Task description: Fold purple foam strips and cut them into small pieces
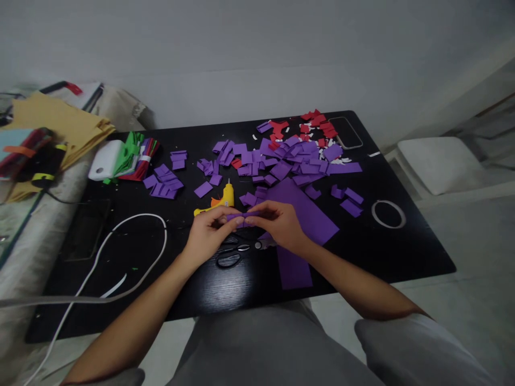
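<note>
Between my two hands, above the front half of the black table, is a small folded piece of purple paper [243, 215]. My left hand [209, 230] pinches its left end and my right hand [278, 221] pinches its right end, with the thumbs close together. Just behind my left hand lies a yellow glue gun [226, 197]. Below the hands rest black-handled scissors [228, 260], partly hidden by the fingers. Larger purple sheets [295, 268] lie under and beside my right hand.
Many purple paper pieces [281, 170] spread across the table [193, 300], with red scraps [317, 120] at the back. Green strips [131, 155] lie at the left. A white cable [164, 236] loops over the left side. A ring [388, 214] lies right, near a white stool [440, 163].
</note>
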`<state>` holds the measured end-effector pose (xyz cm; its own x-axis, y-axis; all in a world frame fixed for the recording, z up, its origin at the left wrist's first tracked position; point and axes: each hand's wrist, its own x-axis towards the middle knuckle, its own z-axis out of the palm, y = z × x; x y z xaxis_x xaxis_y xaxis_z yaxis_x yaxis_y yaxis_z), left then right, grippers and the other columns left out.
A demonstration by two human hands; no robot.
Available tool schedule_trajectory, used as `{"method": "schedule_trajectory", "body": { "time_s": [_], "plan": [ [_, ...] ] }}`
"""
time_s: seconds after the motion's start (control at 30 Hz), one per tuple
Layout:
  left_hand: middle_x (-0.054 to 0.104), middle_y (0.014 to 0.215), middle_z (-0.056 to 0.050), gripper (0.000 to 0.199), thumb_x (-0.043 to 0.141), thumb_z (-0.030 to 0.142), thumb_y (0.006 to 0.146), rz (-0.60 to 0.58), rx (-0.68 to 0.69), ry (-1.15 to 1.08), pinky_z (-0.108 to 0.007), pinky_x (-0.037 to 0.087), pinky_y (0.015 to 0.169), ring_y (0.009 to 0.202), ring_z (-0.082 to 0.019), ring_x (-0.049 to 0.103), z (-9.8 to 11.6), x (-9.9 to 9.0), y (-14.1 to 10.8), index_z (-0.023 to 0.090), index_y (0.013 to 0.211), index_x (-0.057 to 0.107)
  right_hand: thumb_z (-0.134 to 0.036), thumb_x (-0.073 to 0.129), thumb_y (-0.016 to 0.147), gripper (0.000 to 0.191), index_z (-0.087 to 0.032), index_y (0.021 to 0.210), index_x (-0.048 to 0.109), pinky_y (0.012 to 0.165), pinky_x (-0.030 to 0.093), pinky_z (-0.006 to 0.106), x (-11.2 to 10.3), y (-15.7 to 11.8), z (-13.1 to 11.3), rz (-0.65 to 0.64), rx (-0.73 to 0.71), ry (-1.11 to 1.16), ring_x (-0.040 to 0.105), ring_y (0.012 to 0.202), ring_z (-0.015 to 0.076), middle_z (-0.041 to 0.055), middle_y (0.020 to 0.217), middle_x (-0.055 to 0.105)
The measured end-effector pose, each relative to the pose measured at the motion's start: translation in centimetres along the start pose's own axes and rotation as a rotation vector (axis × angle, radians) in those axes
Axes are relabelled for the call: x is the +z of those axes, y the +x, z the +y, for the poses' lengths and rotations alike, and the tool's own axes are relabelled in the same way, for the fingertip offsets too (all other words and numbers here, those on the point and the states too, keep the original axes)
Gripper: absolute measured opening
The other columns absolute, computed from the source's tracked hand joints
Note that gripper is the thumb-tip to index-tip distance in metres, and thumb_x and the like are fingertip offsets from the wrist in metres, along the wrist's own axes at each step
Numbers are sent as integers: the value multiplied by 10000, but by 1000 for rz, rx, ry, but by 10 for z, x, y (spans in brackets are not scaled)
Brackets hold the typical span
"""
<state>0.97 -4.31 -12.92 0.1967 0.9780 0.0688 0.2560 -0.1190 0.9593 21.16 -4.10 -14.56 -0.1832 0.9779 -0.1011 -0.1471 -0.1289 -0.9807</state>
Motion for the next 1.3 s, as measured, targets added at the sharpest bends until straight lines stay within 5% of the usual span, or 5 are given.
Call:
{"method": "schedule_trajectory", "body": {
  "time_s": [0.5,0.87,1.3],
  "plan": [
    [725,754,-16,198,728,382,849,62,32,85,-251,465,625,663,-145,604,1,2,-1,187,861,758,-397,963,625,370,-215,888,780,818,633,362,1,1,3,-48,65,22,747,776,183,0,829,784],
    [631,713,20,108,684,285,891,-111,77,118,-233,460,636,643,-124,573,-4,-4,-1,190,841,673,-355,929,659,307,-209,860,749,752,584,326,1,2,8,-35,1,-29,683,724,154,-13,793,743],
    [659,683,13,238,680,381,964,-53,126,87,-216,477,602,609,-112,580,-4,0,1,180,840,712,-457,886,722,332,-180,845,753,668,556,284,2,4,5,-163,90,-40,659,656,138,3,748,749]
  ]
}}
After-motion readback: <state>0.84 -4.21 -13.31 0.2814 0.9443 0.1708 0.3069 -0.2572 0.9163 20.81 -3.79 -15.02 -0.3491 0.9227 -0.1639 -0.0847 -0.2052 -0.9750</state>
